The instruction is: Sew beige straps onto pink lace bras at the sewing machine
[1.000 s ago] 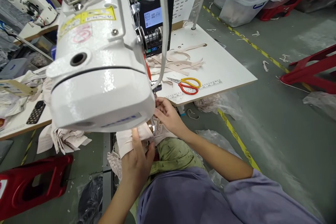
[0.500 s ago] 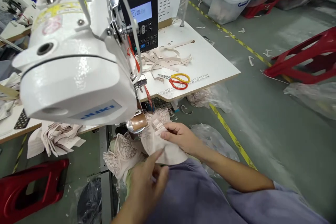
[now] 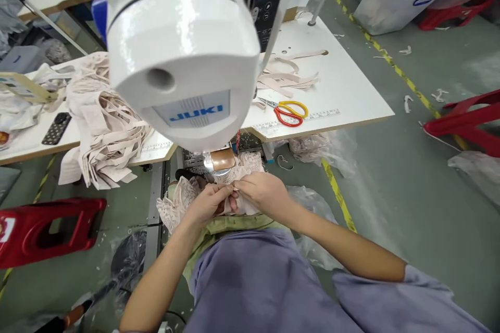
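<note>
Left hand [image 3: 209, 203]: I pinch the lace [image 3: 242, 166].
Right hand [image 3: 260, 192]: I grip the lace too.
Above: machine [image 3: 183, 52].

Both hands meet just under the sewing machine [image 3: 179, 52] head: left hand [image 3: 207, 204] and right hand [image 3: 262, 193] pinch the same bit of pink lace fabric [image 3: 177, 205] over the lap. Scissors [image 3: 287, 112] lie on the white table [image 3: 351, 93] near some strips [image 3: 285, 75]; more strips are piled on the left.

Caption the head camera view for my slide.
Left hand and right hand pinch pale lace fabric under a white Juki sewing machine.
</note>
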`<action>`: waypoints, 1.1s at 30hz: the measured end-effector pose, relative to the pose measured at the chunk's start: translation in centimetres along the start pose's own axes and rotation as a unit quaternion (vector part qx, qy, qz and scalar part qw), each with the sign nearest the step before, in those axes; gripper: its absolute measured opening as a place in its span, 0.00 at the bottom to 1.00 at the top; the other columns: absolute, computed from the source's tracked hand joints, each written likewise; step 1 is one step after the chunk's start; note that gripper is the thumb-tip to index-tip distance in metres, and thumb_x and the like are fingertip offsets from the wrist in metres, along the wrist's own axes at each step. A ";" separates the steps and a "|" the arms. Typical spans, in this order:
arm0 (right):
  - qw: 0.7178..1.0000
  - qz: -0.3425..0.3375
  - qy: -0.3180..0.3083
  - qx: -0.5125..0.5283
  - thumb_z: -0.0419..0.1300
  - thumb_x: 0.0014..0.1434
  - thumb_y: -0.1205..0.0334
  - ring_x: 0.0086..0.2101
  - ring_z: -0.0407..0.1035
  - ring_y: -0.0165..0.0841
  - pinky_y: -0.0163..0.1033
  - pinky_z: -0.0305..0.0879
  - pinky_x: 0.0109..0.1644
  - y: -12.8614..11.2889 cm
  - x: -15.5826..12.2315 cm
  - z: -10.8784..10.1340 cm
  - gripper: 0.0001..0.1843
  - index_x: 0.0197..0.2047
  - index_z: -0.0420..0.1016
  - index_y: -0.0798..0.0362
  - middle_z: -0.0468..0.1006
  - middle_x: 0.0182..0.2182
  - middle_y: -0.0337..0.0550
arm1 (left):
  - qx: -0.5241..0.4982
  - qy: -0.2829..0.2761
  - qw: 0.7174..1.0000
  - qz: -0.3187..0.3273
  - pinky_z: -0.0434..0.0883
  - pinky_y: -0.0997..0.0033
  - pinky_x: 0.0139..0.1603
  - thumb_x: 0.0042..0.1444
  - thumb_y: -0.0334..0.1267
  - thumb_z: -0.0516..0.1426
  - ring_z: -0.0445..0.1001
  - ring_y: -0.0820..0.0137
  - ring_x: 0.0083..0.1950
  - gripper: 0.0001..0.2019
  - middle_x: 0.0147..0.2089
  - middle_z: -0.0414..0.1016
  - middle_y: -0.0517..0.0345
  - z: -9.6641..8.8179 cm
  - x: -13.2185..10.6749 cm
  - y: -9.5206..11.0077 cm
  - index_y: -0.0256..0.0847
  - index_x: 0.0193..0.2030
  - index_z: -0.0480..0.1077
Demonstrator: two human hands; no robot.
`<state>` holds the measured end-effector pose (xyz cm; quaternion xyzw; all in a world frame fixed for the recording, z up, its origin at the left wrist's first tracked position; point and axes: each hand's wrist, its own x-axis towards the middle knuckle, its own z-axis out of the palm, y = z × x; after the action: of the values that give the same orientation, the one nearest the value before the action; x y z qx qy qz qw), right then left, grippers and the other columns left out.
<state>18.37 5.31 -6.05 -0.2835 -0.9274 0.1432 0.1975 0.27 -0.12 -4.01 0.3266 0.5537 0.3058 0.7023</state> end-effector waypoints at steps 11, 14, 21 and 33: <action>0.979 0.096 0.121 0.133 0.60 0.64 0.54 0.42 0.71 0.37 0.43 0.68 0.45 -1.5 -0.4 -0.2 0.11 0.45 0.77 0.51 0.77 0.39 0.46 | 0.083 0.155 0.975 0.132 0.65 0.75 0.32 0.62 0.47 0.57 0.67 0.73 0.31 0.14 0.30 0.71 0.58 1.0 -2.5 -0.3 0.38 0.38 0.77; 0.975 0.090 0.153 0.133 0.61 0.65 0.60 0.39 0.71 0.35 0.41 0.67 0.43 -1.6 -0.2 0.2 0.07 0.44 0.79 0.50 0.79 0.37 0.44 | 0.114 0.160 0.972 0.133 0.66 0.75 0.30 0.63 0.47 0.55 0.67 0.73 0.28 0.15 0.30 0.73 0.57 1.2 -2.5 -0.3 0.38 0.36 0.75; 0.975 0.038 0.180 0.122 0.59 0.65 0.63 0.36 0.73 0.32 0.38 0.68 0.41 -1.3 -1.0 2.6 0.08 0.40 0.81 0.48 0.82 0.34 0.42 | 0.070 0.178 0.978 0.082 0.61 0.77 0.22 0.57 0.57 0.57 0.62 0.75 0.22 0.23 0.22 0.66 0.62 0.9 -0.5 -0.6 0.38 0.25 0.68; 0.944 0.281 -0.073 -0.156 0.53 0.63 0.65 0.39 0.72 0.46 0.45 0.64 0.40 18.8 5.8 -6.9 0.19 0.55 0.73 0.63 0.77 0.42 0.64 | -0.074 0.136 0.984 0.086 0.56 0.78 0.23 0.52 0.56 0.63 0.59 0.78 0.24 0.21 0.28 0.69 0.60 -0.5 -1.3 -0.2 0.36 0.29 0.70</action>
<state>25.86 24.72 -5.43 -0.5481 -0.8330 0.0670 0.0347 -0.44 -1.23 -3.54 0.2756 0.5902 0.4466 0.6135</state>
